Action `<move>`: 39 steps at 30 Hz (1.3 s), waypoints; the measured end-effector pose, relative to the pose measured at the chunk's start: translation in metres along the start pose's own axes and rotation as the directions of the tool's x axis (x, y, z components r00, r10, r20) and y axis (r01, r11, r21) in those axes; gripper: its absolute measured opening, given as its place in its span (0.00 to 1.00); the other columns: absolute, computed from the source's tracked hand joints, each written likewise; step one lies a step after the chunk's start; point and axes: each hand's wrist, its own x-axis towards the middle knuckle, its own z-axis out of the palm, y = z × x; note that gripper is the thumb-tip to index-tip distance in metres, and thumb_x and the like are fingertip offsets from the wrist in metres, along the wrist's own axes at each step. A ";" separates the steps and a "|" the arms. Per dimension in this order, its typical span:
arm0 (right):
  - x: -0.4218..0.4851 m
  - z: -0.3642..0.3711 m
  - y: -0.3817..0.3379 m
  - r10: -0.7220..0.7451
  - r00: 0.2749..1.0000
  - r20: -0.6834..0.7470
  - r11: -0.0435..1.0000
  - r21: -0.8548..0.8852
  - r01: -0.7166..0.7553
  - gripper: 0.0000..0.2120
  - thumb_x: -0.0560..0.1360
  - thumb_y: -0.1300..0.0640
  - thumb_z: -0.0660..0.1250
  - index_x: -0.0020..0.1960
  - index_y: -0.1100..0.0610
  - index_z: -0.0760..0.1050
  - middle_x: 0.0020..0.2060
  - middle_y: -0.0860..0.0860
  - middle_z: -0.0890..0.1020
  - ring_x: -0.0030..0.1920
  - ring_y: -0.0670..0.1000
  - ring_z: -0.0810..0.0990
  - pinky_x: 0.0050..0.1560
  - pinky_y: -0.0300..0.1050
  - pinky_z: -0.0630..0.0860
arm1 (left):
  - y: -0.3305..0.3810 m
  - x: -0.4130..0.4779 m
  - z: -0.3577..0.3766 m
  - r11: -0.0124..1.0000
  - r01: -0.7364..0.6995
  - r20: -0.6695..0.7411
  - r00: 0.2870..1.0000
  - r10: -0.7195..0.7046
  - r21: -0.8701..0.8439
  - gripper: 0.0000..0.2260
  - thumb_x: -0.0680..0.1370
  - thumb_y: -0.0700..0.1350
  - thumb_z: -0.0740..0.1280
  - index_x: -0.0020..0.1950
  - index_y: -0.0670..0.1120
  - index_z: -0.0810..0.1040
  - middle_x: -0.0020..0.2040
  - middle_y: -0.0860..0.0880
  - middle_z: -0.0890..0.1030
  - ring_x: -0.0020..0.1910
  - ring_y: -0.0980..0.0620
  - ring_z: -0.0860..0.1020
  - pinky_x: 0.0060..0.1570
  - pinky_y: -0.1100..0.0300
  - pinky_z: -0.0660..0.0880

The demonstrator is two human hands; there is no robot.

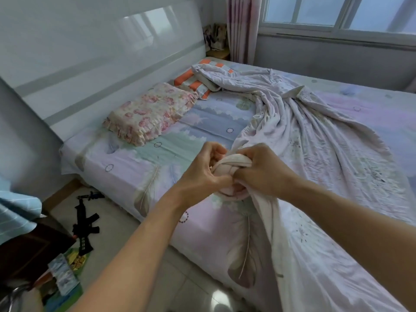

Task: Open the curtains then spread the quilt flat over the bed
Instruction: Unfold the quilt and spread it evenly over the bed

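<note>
A pale, crumpled quilt (310, 136) lies twisted across the bed (202, 122), running from the far pillows down to the near edge. One bunched corner of it is lifted above the mattress. My left hand (204, 170) grips that bunch from the left and my right hand (261, 170) grips it from the right, fingers curled into the cloth. The pink curtain (242, 28) hangs drawn to the left of the window (337, 12), whose glass is uncovered.
A floral pillow (148, 113) and an orange-striped pillow (198, 82) lie by the white headboard (90, 52). On the floor at left are a black toy gun (84, 226), books (65, 275) and a dark cabinet (29, 246). A nightstand (219, 52) stands in the far corner.
</note>
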 end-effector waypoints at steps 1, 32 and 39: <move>0.004 0.001 -0.006 -0.014 0.999 -0.035 1.000 0.002 0.014 0.01 0.66 0.63 0.71 0.36 0.60 0.79 0.31 0.54 0.82 0.32 0.51 0.80 0.36 0.48 0.77 | -0.010 0.003 0.000 0.999 0.036 -0.003 0.999 -0.037 -0.020 0.24 0.65 0.45 0.74 0.58 0.52 0.69 0.51 0.49 0.77 0.45 0.56 0.77 0.42 0.63 0.76; 0.087 0.135 -0.077 0.019 0.942 -0.336 0.988 -0.139 -0.070 0.02 0.67 0.63 0.69 0.36 0.59 0.77 0.30 0.52 0.80 0.32 0.52 0.78 0.34 0.50 0.73 | -0.039 0.019 -0.190 0.993 -0.108 0.240 0.966 0.096 0.039 0.17 0.70 0.40 0.74 0.55 0.48 0.71 0.47 0.51 0.76 0.40 0.60 0.75 0.38 0.70 0.72; 0.092 0.136 -0.101 0.046 0.876 -0.480 0.999 0.043 -0.029 0.10 0.69 0.61 0.69 0.36 0.68 0.74 0.32 0.66 0.75 0.30 0.49 0.69 0.30 0.49 0.68 | -0.109 0.018 -0.158 0.921 0.369 0.138 0.926 -0.352 -0.128 0.16 0.77 0.44 0.70 0.62 0.45 0.72 0.50 0.50 0.80 0.43 0.59 0.79 0.34 0.70 0.73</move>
